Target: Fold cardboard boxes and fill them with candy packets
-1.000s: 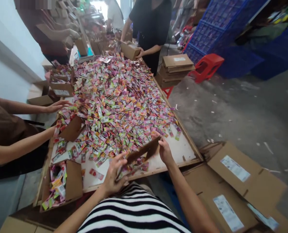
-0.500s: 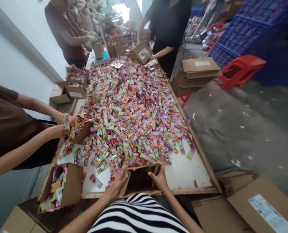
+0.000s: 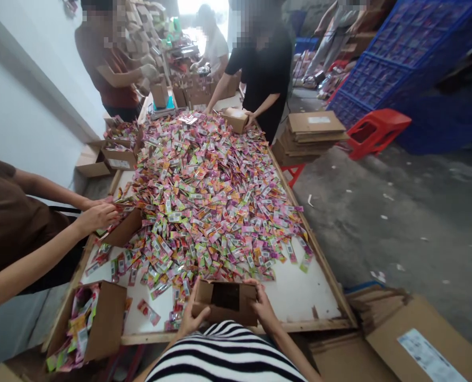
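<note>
Between my hands, at the near edge of the table, is a small brown cardboard box (image 3: 246,313) with its dark opening turned up toward me. My left hand (image 3: 195,313) grips its left side, thumb across the near face. On the opposite side my right hand (image 3: 263,305) is closed around the right wall, fingers over the far edge. Just beyond the box spreads a big heap of small pink, green and orange packets (image 3: 216,196). A few loose packets (image 3: 148,312) lie left of my left hand.
An open box of packets (image 3: 108,318) stands at the table's left corner. A co-worker's hands (image 3: 96,215) work over another box (image 3: 122,228) on the left. Stacked flat cartons (image 3: 315,127), a red stool (image 3: 379,130) and more cardboard (image 3: 427,339) are to the right.
My hands have tilted the box, so its near face shows more and its opening is smaller in view. The co-worker across the table has lowered their box onto the heap.
</note>
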### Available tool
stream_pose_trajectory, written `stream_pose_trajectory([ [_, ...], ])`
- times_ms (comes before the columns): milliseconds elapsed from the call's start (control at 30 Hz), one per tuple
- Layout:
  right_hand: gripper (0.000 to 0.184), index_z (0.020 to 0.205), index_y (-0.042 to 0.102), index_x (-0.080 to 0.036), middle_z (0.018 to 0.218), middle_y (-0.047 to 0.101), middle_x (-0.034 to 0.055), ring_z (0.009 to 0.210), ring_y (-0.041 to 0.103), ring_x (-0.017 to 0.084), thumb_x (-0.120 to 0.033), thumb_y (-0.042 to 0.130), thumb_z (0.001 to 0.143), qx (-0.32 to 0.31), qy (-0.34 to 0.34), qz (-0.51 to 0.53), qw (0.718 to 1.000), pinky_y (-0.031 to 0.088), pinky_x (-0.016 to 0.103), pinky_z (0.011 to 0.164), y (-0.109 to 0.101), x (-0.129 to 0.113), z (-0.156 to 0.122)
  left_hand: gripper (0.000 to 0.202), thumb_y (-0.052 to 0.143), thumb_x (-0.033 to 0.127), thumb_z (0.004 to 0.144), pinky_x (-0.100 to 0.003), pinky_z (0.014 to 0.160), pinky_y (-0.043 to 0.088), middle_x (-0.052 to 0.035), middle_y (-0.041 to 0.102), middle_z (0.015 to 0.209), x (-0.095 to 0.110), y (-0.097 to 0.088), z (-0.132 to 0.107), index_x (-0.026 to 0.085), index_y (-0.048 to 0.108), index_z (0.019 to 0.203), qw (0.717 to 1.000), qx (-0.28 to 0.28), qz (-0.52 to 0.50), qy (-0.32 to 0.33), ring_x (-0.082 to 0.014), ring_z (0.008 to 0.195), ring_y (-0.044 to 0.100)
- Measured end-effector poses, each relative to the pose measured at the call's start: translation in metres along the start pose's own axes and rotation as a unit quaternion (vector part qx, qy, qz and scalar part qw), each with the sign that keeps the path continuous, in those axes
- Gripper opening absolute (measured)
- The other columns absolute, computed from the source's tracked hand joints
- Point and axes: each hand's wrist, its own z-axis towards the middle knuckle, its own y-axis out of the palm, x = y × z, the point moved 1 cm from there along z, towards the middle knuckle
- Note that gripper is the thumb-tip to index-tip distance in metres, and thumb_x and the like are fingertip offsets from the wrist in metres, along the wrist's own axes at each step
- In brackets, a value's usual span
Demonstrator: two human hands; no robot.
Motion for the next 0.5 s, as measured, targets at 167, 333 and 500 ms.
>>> stream_pose_trajectory([
  [167, 0.020, 0.068, 0.070, -0.022, 0.109, 0.074, 0.0093, 0.115, 0.061, 0.032, -0.038, 0.078, 0.060, 0.055, 0.029, 0.124, 0.990, 0.046, 0.046, 0.103, 0.015, 0.005, -0.001, 0.078, 0.070, 0.060, 0.083, -0.056, 0.120, 0.035, -0.0143, 0.053, 0.150, -0.021, 0.016, -0.002, 0.026, 0.048, 0.149, 0.977, 0.195, -0.079, -0.022, -0.0353, 0.141, 0.049],
  [333, 0.020, 0.052, 0.068, -0.022, 0.138, 0.064, 0.0081, 0.136, 0.050, 0.035, -0.038, 0.077, 0.061, 0.000, 0.012, 0.065, 0.998, 0.036, 0.048, 0.115, -0.001, 0.041, -0.015, 0.046, 0.068, 0.062, 0.084, -0.055, 0.117, 0.038, -0.0150, 0.045, 0.154, -0.034, 0.006, 0.000, 0.023, 0.072, 0.109, 0.990, 0.121, -0.048, 0.045, -0.0354, 0.138, 0.050],
  [500, 0.062, 0.127, 0.071, -0.032, 0.159, 0.045, 0.0071, 0.148, 0.039, 0.033, -0.047, 0.073, 0.067, -0.029, 0.016, 0.058, 0.998, 0.034, 0.049, 0.118, -0.012, 0.059, -0.024, 0.038, 0.062, 0.056, 0.089, -0.054, 0.118, 0.035, -0.0153, 0.053, 0.143, -0.030, -0.007, 0.010, 0.020, 0.072, 0.096, 0.996, 0.058, -0.044, -0.049, -0.0337, 0.136, 0.051],
])
